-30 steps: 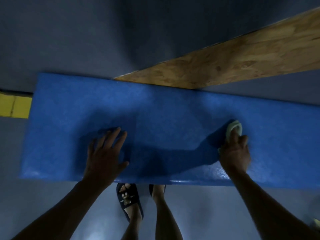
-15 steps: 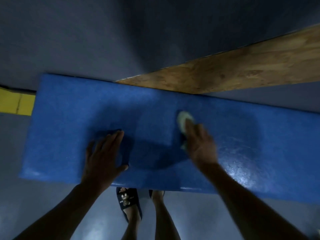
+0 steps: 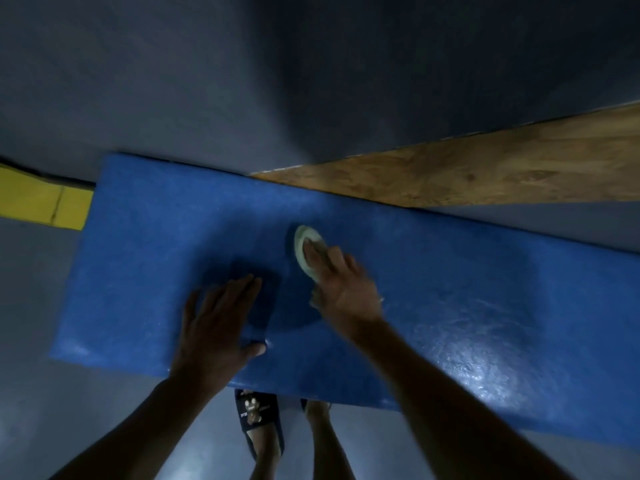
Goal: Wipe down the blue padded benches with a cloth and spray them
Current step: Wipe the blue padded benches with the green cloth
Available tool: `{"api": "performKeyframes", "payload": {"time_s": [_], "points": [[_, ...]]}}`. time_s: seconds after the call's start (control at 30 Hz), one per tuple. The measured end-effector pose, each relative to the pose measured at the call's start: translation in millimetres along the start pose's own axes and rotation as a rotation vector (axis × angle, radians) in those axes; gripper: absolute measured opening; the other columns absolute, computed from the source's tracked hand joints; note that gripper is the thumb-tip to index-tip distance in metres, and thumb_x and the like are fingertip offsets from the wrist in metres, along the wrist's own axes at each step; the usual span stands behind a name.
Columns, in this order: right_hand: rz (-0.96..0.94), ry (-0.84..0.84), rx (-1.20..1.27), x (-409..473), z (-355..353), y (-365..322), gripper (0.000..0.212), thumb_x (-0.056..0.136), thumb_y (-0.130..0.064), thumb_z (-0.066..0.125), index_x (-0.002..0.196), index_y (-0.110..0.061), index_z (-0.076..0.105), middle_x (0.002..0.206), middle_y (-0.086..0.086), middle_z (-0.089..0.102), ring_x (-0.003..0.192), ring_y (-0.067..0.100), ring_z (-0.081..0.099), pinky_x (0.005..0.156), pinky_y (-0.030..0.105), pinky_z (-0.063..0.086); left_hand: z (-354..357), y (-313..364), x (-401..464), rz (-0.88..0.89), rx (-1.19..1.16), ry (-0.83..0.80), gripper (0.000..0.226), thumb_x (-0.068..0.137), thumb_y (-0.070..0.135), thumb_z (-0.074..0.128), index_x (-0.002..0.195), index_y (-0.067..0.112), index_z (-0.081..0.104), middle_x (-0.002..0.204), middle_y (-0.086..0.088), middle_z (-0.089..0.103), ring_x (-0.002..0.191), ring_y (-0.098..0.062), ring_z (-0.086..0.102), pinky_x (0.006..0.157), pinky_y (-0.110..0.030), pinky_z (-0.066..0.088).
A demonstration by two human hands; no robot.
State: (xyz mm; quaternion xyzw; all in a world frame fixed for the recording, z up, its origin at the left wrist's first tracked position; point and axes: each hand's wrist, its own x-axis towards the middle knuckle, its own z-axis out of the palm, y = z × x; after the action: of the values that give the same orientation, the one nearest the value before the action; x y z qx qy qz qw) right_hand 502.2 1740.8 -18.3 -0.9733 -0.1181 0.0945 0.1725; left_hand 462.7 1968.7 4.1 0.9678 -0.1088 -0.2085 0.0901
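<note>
Right hand (image 3: 346,289): grip closed over a pale cloth (image 3: 304,247), fingers laid across its top and pressing it flat against the blue padded bench (image 3: 485,271). Only the far edge of the cloth shows as a pale rounded rim beyond the fingertips; the rest is hidden under the hand. Cloth sits near the middle of the pad, slightly toward its far edge.

Left hand (image 3: 218,323): grip open, holds nothing. Palm flat on the pad, fingers together and extended away from the body, thumb (image 3: 254,349) splayed toward the near edge. It lies just beside the right hand, apart from it, with a dark shadow between the two.

Bench surface: textured blue cover. The portion to the right of the right hand shows a glossy, streaked sheen; the left end looks matte. The bench runs across the view, its right end cut off by the frame edge.

Surroundings: a wooden board (image 3: 485,174) lies at an angle behind the bench, its near corner meeting the bench's far edge. A yellow pad (image 3: 41,202) abuts the bench's far left corner. Grey floor (image 3: 69,410) all round. Below the near edge, the person's feet show, the left one in a dark slide sandal (image 3: 258,420) with a small printed figure on the strap.

No containers in view; the light is dim.
</note>
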Motion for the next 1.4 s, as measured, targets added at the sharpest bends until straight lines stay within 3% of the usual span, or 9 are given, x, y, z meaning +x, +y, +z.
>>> {"api": "performKeyframes", "payload": {"time_s": [0.1, 0.2, 0.37, 0.53, 0.67, 0.83, 1.0, 1.2, 1.4], "points": [[-0.034, -0.056, -0.192, -14, -29, 91, 0.087, 0.069, -0.031, 0.073, 0.147, -0.019, 0.037, 0.128, 0.016, 0.051, 0.098, 0.038, 0.056, 0.081, 0.043, 0.051, 1, 1, 1, 0.009, 0.025, 0.011, 0.114, 0.045, 0.054, 0.09, 0.145, 0.021, 0.044, 0.144, -0.003, 0.05, 0.125, -0.031, 0.048, 0.104, -0.058, 0.036], [0.39, 0.055, -0.206, -37, -59, 155, 0.081, 0.074, -0.022, 0.075, 0.146, -0.016, 0.039, 0.118, 0.021, 0.049, 0.096, 0.042, 0.052, 0.077, 0.047, 0.049, 2, 0, 0, 0.008, 0.022, 0.027, 0.115, 0.046, 0.054, 0.09, 0.145, 0.021, 0.043, 0.144, -0.003, 0.05, 0.127, -0.029, 0.044, 0.103, -0.06, 0.036], [0.76, 0.189, -0.113, -9, -41, 106, 0.068, 0.081, -0.008, 0.059, 0.146, -0.016, 0.04, 0.125, 0.022, 0.046, 0.106, 0.043, 0.047, 0.085, 0.046, 0.042, 4, -1, 2, 0.009, 0.002, 0.041, 0.117, 0.04, 0.053, 0.092, 0.143, 0.02, 0.046, 0.141, -0.004, 0.053, 0.125, -0.027, 0.043, 0.102, -0.062, 0.037], [0.417, 0.141, 0.021, 52, -1, -12, 0.067, 0.076, -0.012, 0.062, 0.141, -0.014, 0.044, 0.126, 0.012, 0.051, 0.1, 0.03, 0.052, 0.083, 0.041, 0.049, 3, -2, 2, 0.015, -0.004, 0.032, 0.114, 0.045, 0.054, 0.089, 0.144, 0.02, 0.045, 0.144, -0.003, 0.051, 0.124, -0.029, 0.044, 0.102, -0.059, 0.038], [0.136, -0.01, -0.105, 47, -27, 34, 0.079, 0.068, -0.024, 0.076, 0.142, -0.022, 0.046, 0.124, 0.009, 0.053, 0.098, 0.032, 0.055, 0.079, 0.039, 0.049, 1, 1, 2, 0.012, 0.001, 0.026, 0.113, 0.044, 0.055, 0.089, 0.143, 0.021, 0.046, 0.143, -0.001, 0.051, 0.124, -0.026, 0.045, 0.103, -0.058, 0.037], [0.476, 0.038, -0.143, -20, -76, 146, 0.066, 0.081, -0.024, 0.063, 0.143, -0.027, 0.044, 0.121, 0.016, 0.05, 0.099, 0.041, 0.055, 0.075, 0.042, 0.048, 0, 2, 2, -0.002, -0.01, 0.024, 0.114, 0.042, 0.054, 0.09, 0.143, 0.022, 0.047, 0.143, 0.001, 0.05, 0.123, -0.025, 0.044, 0.104, -0.057, 0.036], [0.843, 0.139, 0.083, -7, -54, 91, 0.066, 0.088, -0.019, 0.059, 0.149, -0.03, 0.035, 0.129, 0.014, 0.047, 0.096, 0.043, 0.059, 0.074, 0.042, 0.045, 3, 0, 2, -0.009, -0.023, 0.025, 0.115, 0.042, 0.053, 0.09, 0.143, 0.021, 0.047, 0.144, 0.0, 0.051, 0.125, -0.027, 0.044, 0.105, -0.058, 0.034], [0.377, -0.023, 0.124, 43, -16, -13, 0.072, 0.085, -0.026, 0.062, 0.15, -0.028, 0.029, 0.138, 0.004, 0.042, 0.096, 0.028, 0.062, 0.073, 0.036, 0.053, 1, 2, 2, -0.024, -0.012, -0.007, 0.111, 0.044, 0.054, 0.085, 0.144, 0.022, 0.046, 0.146, 0.002, 0.048, 0.125, -0.027, 0.044, 0.105, -0.058, 0.035], [0.318, -0.015, -0.047, -4, -58, 105, 0.071, 0.081, -0.035, 0.067, 0.147, -0.032, 0.04, 0.126, 0.003, 0.049, 0.095, 0.028, 0.06, 0.076, 0.03, 0.047, 1, -1, 1, -0.005, -0.038, 0.017, 0.112, 0.043, 0.059, 0.085, 0.142, 0.023, 0.048, 0.145, 0.004, 0.048, 0.123, -0.022, 0.042, 0.106, -0.056, 0.03]]}}
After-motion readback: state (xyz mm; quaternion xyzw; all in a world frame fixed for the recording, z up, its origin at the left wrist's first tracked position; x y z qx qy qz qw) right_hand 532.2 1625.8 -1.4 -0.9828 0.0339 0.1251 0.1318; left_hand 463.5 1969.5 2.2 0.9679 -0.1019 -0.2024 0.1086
